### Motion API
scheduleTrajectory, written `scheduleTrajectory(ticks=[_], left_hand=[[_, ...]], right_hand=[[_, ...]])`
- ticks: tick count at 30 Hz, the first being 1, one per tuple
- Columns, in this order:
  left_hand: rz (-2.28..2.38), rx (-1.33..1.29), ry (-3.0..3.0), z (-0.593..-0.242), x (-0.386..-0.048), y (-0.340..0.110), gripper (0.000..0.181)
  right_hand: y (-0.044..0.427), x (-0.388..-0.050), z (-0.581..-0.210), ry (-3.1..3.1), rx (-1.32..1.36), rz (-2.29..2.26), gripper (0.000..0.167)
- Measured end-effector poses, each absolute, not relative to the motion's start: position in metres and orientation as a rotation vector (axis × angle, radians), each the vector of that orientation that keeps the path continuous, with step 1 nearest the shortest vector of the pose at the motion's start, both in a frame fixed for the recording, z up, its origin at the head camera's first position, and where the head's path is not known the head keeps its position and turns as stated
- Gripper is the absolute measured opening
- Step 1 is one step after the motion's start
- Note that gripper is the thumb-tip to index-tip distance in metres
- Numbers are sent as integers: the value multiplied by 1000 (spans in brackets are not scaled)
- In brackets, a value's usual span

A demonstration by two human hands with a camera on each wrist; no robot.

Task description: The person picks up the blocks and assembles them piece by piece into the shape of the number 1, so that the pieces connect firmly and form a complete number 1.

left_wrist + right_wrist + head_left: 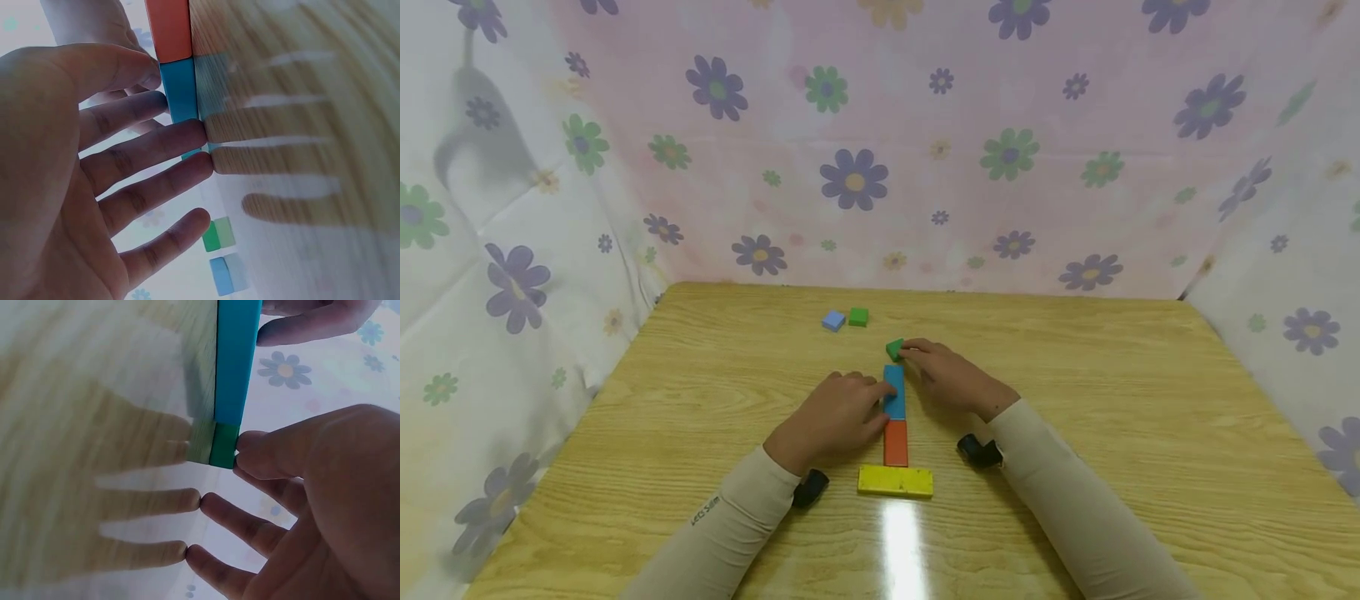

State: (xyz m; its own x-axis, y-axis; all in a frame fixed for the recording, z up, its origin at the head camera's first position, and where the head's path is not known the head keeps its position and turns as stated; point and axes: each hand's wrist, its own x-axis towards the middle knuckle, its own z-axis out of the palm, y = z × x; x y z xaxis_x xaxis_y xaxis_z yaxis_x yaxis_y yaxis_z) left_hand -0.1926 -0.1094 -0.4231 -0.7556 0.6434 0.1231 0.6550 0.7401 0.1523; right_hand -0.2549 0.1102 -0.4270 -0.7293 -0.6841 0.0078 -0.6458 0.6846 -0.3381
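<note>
A yellow block [895,481] lies crosswise nearest the person; a red block [896,443] and a blue block [895,405] run away from it end to end. My left hand [838,417] touches the blue block with thumb and index finger, its other fingers extended in the left wrist view, where the blue block [180,87] meets the red one [169,28]. At the far end, my right hand [953,379] pinches a green triangular block [894,349] between thumb and index finger. From the right wrist, this green block [224,445] appears against the blue block's end [236,362].
Farther back on the wooden table [1060,358] lie a light blue block [833,321] and a green block [858,317], side by side. Flowered cloth [925,167] hangs behind the table and at both sides. Black bands circle both wrists.
</note>
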Motion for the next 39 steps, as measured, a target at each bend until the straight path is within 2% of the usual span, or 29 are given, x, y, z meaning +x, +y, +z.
scheduleTrajectory(ticks=[7, 39], left_hand=[[-298, -1063, -2873, -422, -191, -111, 31], [-359, -1039, -2903, -424, -190, -112, 32]], right_hand=[[108, -250, -430, 2800, -1189, -482, 39], [110, -246, -428, 2749, -1136, -548, 39]])
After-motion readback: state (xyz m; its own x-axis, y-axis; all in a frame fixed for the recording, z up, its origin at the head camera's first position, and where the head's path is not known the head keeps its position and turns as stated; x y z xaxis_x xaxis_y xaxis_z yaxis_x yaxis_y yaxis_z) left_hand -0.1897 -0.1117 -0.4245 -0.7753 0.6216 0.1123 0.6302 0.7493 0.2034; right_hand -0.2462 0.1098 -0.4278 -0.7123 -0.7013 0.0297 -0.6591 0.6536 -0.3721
